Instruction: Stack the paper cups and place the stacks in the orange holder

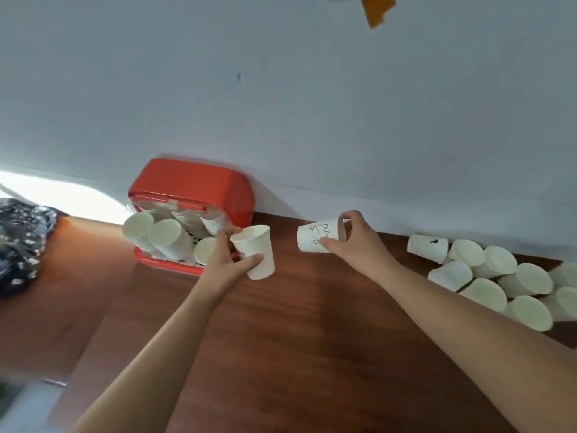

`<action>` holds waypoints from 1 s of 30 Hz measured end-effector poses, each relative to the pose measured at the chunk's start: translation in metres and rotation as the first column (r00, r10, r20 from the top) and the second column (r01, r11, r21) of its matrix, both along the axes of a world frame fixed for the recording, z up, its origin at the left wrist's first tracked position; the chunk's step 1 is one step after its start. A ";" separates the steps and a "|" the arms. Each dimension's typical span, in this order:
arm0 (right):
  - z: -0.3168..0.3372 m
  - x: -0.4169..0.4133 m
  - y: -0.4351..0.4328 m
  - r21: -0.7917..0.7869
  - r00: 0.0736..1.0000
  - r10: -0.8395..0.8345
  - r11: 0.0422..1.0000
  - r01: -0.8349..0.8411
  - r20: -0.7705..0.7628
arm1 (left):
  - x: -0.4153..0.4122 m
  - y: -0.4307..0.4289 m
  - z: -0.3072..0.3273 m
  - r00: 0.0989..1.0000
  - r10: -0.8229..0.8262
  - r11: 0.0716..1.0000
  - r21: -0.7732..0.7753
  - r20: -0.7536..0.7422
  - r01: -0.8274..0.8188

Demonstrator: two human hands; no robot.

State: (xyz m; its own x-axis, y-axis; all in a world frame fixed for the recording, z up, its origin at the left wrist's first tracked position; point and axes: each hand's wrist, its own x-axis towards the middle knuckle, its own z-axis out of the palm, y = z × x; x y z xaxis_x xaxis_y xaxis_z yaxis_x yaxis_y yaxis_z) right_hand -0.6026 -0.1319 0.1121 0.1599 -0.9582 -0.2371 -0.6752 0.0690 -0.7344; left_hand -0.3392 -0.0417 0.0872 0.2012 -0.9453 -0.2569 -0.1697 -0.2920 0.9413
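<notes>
Now the left hand [229, 260] grips one paper cup [254, 251]; at three o'clock the right hand [352, 242] grips another cup [317, 239]. Roughly eleven loose cups [499, 276] crowd further right. Four stacks [165, 235] fill the orange holder [193, 185] at ten o'clock.

Dark reddish-brown wood bench [281, 354] runs left to right, glossy w/ soft reflections. Far side: plain pale grey-white wall [281, 104], small dark mark [239, 77] near centre. Bright light patch [62, 195] on wall at left. Orange scrap [376, 9] at top edge. Dark patterned fabric [22, 242] on bench, far left.
</notes>
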 end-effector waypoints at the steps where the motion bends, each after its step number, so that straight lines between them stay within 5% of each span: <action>1: 0.001 0.022 0.002 -0.005 1.000 0.025 1.000 -0.025 -0.003 | 0.020 0.006 0.001 0.999 0.019 1.000 -0.006 0.041 -0.019; 11: -0.006 0.176 0.016 -0.192 0.996 0.083 0.978 -0.083 -0.008 | 0.120 -0.003 -0.032 0.929 0.092 0.987 -0.160 0.359 -0.036; 19: -0.015 0.207 0.016 -0.277 0.995 0.099 0.956 -0.102 -0.026 | 0.125 -0.023 -0.089 0.813 -0.075 0.992 -0.039 0.577 0.118; 30: -0.047 0.227 0.040 -0.440 0.960 0.210 0.856 -0.272 -0.185 | 0.145 -0.016 -0.116 0.899 -0.134 0.991 0.065 0.417 0.118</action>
